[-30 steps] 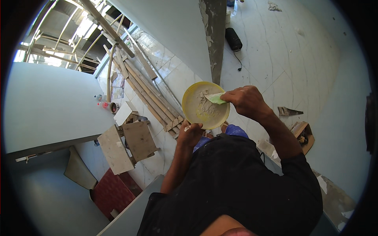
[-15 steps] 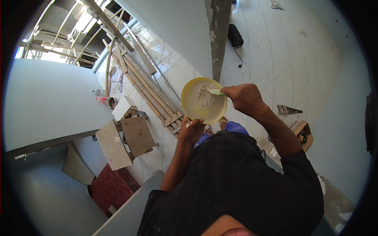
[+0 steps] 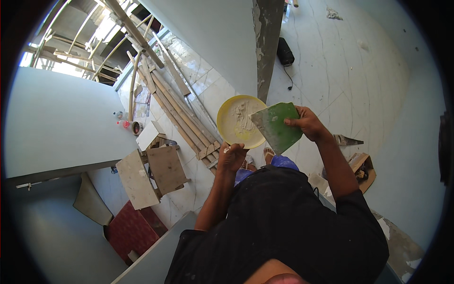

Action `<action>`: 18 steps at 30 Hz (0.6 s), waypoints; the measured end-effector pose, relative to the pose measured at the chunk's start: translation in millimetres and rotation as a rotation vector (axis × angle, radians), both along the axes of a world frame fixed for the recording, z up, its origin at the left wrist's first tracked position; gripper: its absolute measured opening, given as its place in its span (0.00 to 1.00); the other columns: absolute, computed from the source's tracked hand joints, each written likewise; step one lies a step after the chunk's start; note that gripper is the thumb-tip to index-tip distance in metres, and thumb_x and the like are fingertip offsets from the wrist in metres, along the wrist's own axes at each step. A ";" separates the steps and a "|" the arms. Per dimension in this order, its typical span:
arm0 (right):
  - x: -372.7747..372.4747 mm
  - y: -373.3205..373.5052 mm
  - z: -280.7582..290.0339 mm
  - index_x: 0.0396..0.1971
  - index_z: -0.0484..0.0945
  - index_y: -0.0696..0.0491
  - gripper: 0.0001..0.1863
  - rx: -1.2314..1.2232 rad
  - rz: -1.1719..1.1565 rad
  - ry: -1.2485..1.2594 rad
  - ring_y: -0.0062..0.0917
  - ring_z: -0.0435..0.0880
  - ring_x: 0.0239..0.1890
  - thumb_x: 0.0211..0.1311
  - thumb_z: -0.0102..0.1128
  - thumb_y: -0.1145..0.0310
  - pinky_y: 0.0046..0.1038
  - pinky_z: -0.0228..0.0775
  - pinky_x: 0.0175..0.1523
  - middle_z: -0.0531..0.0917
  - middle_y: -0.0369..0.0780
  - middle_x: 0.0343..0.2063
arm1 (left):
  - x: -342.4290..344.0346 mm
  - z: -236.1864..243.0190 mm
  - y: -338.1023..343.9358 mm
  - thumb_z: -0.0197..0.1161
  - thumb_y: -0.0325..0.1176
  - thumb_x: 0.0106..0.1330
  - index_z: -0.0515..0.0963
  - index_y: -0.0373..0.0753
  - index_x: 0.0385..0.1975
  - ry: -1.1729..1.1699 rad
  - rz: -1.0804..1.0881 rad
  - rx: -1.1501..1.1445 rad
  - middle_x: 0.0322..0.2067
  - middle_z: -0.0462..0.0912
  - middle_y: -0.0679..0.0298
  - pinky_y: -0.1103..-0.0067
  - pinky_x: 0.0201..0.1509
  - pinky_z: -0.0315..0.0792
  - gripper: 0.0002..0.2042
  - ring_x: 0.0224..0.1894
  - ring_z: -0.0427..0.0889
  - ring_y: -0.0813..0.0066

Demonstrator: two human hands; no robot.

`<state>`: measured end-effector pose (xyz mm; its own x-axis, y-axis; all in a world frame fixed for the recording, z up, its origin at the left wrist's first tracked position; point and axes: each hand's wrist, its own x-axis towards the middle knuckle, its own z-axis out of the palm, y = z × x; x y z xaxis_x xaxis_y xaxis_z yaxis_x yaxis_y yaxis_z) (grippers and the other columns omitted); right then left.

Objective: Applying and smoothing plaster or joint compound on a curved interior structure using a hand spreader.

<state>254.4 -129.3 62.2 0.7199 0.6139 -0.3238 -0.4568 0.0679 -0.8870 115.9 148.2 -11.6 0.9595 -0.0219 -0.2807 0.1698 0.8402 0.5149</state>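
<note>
My left hand [image 3: 231, 157] grips the near rim of a round yellow bowl [image 3: 221, 124], thumb over the edge. Wet, pale plaster-like paste [image 3: 242, 116] lies inside it, heaped toward the middle. My right hand [image 3: 308, 124] pinches a flat green spreader [image 3: 282, 127] by its right side, with the thumb on the upper face. Whitish paste smears the spreader's left edge, which overlaps the bowl's right rim from above; whether the two touch I cannot tell. A dab of paste sticks to my left hand near the thumb.
Long wooden poles [image 3: 177, 113] lie on the tiled floor ahead to the left. A wooden stool-like piece [image 3: 165, 168] stands at left. To the right are a handsaw [image 3: 347, 140] and an open box [image 3: 363, 173]. A wall end [image 3: 263, 52] rises ahead, beside a black device [image 3: 285, 51] with a cord.
The spreader has come up out of the paste and turned, so its broad green face now shows. My right hand has moved slightly right and down; my left still holds the bowl.
</note>
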 end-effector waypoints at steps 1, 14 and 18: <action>2.6 -4.8 -7.0 0.53 0.80 0.62 0.18 0.071 -0.041 0.067 0.25 0.88 0.45 0.65 0.67 0.75 0.29 0.82 0.53 0.88 0.43 0.46 | 3.9 3.9 -0.3 0.64 0.17 0.57 0.68 0.28 0.63 -0.010 -0.019 -0.045 0.60 0.79 0.53 0.63 0.69 0.73 0.30 0.62 0.79 0.57; 71.2 31.1 -39.7 0.50 0.82 0.55 0.14 0.315 -0.749 -0.116 0.20 0.84 0.44 0.64 0.65 0.76 0.26 0.76 0.53 0.87 0.36 0.43 | 17.4 -0.2 44.0 0.68 0.20 0.55 0.65 0.32 0.68 0.068 0.045 -0.073 0.64 0.75 0.53 0.59 0.73 0.68 0.36 0.66 0.76 0.56; 86.1 65.0 -72.5 0.45 0.81 0.58 0.09 -0.079 -0.971 -0.458 0.18 0.81 0.40 0.67 0.63 0.74 0.24 0.73 0.48 0.86 0.35 0.38 | -3.2 6.1 53.6 0.68 0.20 0.55 0.67 0.33 0.67 0.113 0.058 -0.085 0.63 0.76 0.55 0.61 0.73 0.68 0.35 0.66 0.76 0.58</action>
